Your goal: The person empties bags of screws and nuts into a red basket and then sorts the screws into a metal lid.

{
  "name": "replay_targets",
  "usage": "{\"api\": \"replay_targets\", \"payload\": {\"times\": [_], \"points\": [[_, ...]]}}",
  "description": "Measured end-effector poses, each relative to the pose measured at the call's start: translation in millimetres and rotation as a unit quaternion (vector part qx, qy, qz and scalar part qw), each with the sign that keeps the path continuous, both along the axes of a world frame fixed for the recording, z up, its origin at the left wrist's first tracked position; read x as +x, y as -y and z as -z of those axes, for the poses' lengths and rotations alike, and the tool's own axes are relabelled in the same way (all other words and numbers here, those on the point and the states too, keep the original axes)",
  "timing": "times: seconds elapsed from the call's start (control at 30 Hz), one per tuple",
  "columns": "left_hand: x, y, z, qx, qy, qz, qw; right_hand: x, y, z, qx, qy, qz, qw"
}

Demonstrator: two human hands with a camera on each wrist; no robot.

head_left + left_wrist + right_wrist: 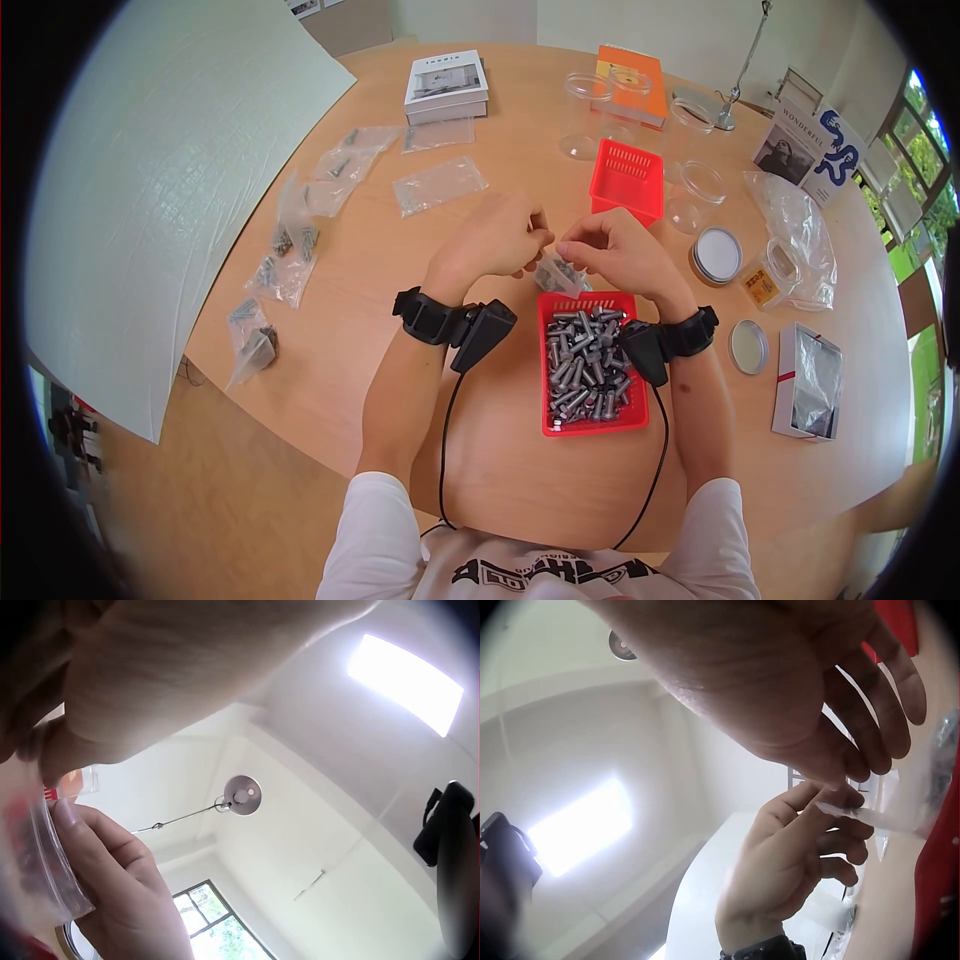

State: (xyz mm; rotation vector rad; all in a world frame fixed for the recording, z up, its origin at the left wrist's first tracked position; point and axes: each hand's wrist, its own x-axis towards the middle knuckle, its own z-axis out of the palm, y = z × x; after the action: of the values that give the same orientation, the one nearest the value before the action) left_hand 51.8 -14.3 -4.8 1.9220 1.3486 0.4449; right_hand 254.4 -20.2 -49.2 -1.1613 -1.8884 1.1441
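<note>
A small clear plastic bag with metal pieces inside hangs between my two hands, just beyond a red basket. At its top edge my left hand pinches the plastic between thumb and fingers. Opposite it, my right hand pinches the same edge, its thumb and fingertip close to the left ones. The right wrist view has the left hand gripping the bag's rim. Loose grey bolts fill the basket below the hands.
Several bags of hardware lie on the left. An empty red basket stands beyond my hands, near clear plastic jars. A round tin, a lid and a white box sit on the right. Books lie at the back.
</note>
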Motion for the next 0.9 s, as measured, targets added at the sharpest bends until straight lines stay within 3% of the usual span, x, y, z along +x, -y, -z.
{"api": "replay_targets", "payload": {"times": [0.1,0.27,0.47,0.77,0.9], "points": [[-5.6,2.6,3.7,-0.013,0.085,0.001,0.996,-3.6,2.8,-0.4,0.029,-0.031,-0.018,0.999],[-14.8,4.8,32.5,-0.051,0.264,-0.032,0.963,-8.0,8.5,-9.5,0.042,0.025,-0.001,0.999],[-13.6,14.7,49.0,-0.045,0.372,-0.040,0.926,-13.7,16.8,-11.6,0.082,0.043,0.011,0.996],[-9.2,23.2,62.1,-0.044,0.394,-0.104,0.912,-20.5,20.2,-14.4,0.104,0.080,0.039,0.991],[-7.4,21.9,69.3,-0.027,0.396,-0.079,0.914,-20.2,19.9,-12.2,0.176,0.119,0.035,0.977]]}}
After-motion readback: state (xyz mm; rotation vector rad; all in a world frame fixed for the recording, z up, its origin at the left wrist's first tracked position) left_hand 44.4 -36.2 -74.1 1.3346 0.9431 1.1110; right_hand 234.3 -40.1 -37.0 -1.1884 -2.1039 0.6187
